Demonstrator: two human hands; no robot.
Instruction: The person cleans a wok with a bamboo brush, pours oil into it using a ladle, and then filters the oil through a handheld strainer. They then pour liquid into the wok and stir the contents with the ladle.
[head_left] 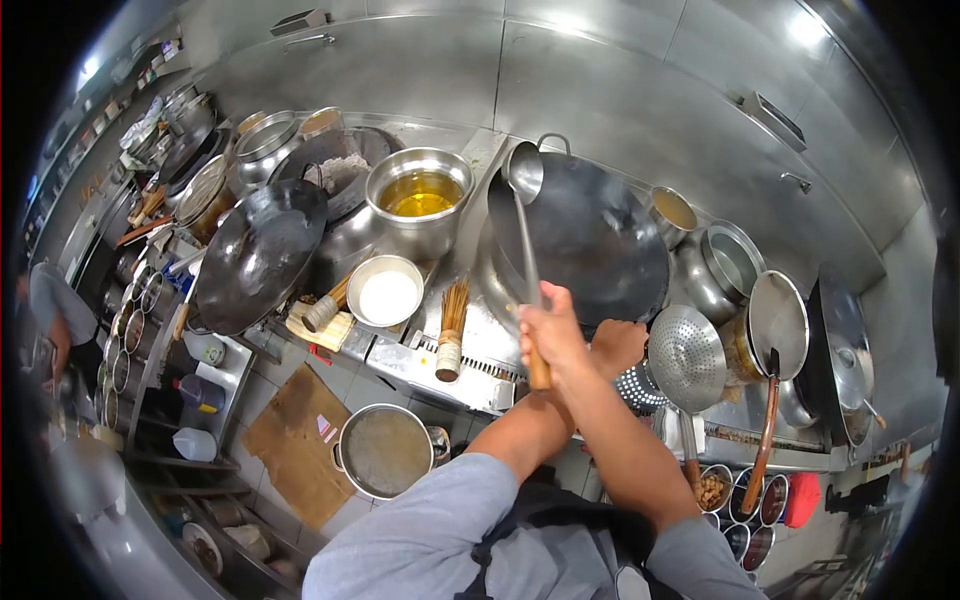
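The right hand [550,330] is clenched round the wooden handle of a long steel ladle [525,172]. The ladle's bowl sits well beyond the grip, at the far rim of the big dark wok [590,250]. It is probably stiff, bowl-heavy and greasy, so the wood is the sure hold. The left hand [618,345] is just beside the grip at the wok's near rim; I cannot tell if it is clenched.

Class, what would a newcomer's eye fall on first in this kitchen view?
The big dark wok at centre, with the right hand holding a long ladle over it and the left hand gripping its near rim. Left of it stands a steel bowl of golden liquid.
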